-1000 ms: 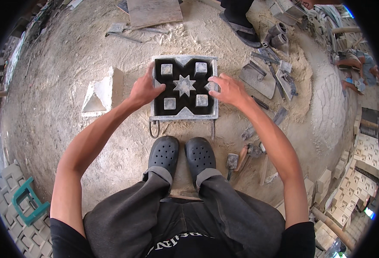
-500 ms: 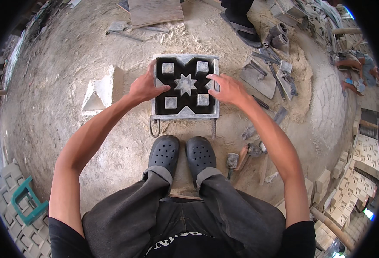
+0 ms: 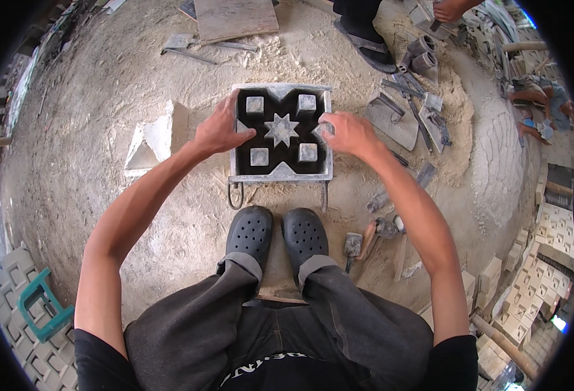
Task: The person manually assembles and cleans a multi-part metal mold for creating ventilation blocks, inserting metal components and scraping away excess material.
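At the far left a green plastic stool (image 3: pixel 39 306) stands on stacked grey patterned blocks (image 3: pixel 13 274), well apart from the work. Further in, a pale triangular block (image 3: pixel 157 140) lies on the sandy floor (image 3: pixel 91 98), just left of the person's left forearm. The left hand (image 3: pixel 220 129) rests on the left rim of a square grey mould (image 3: pixel 280 131), fingers spread loosely over the edge and reaching into the dark recess, gripping nothing else. The mould sits flat on the floor straight ahead of the person's two dark perforated clogs (image 3: pixel 277 236), near their toes; inside it a pale eight-pointed star (image 3: pixel 281 129) sits at the centre with four small square blocks (image 3: pixel 255 104) around it. The right hand (image 3: pixel 344 132) lies on the mould's right rim, fingers curled partly over the edge and touching it. Right of the mould, flat metal trowels (image 3: pixel 398 120) lie in loose sand, and hand tools with wooden handles (image 3: pixel 375 234) lie beside the right clog. At the far right, pale cast tiles (image 3: pixel 547 234) are stacked in rows.
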{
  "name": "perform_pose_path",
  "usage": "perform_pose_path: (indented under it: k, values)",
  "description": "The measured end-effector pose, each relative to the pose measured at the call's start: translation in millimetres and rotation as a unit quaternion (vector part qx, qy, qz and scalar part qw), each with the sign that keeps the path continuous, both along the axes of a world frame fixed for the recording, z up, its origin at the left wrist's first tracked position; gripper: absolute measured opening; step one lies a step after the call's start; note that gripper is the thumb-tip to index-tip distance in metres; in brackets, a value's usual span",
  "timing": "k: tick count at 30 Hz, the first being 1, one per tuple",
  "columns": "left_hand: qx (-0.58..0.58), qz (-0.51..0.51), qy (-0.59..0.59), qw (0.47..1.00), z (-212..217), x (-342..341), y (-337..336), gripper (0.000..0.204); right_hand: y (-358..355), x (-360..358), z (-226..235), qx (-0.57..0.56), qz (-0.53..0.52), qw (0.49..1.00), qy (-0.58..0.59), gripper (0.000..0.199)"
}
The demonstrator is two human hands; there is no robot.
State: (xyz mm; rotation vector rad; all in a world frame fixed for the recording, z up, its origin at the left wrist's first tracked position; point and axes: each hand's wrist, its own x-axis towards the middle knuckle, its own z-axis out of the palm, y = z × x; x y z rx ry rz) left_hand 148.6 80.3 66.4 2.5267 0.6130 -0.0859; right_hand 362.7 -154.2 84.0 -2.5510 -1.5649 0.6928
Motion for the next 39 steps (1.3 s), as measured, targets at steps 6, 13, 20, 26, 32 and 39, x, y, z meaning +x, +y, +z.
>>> perform_pose_path:
  k: [6,13,20,26,32,39]
  values:
    - [0.099,-0.044,-0.021,0.994,8.2,25.0,13.8,0.059,33.4,10.6,7.9,0.088,-0.058,0.994,0.000,0.036]
    - [0.141,-0.103,0.017,0.984,9.6,44.6,16.6,0.046,50.5,12.5,-12.8,0.050,-0.018,0.997,-0.047,0.043]
    - [0.145,-0.097,0.038,0.984,7.4,43.0,23.7,0.046,47.2,18.6,-17.1,0.074,0.003,0.996,-0.056,0.045]
    - [0.127,-0.075,0.043,0.988,10.9,39.2,30.6,0.044,40.8,21.4,-16.9,0.085,0.020,0.996,-0.036,0.046]
    - [0.125,-0.077,0.026,0.989,8.0,46.2,28.6,0.045,44.1,13.6,-20.4,0.090,0.023,0.995,-0.040,0.045]
    - [0.093,-0.084,0.038,0.991,8.0,43.8,23.2,0.045,40.9,19.7,-15.7,0.060,-0.010,0.997,-0.053,0.047]
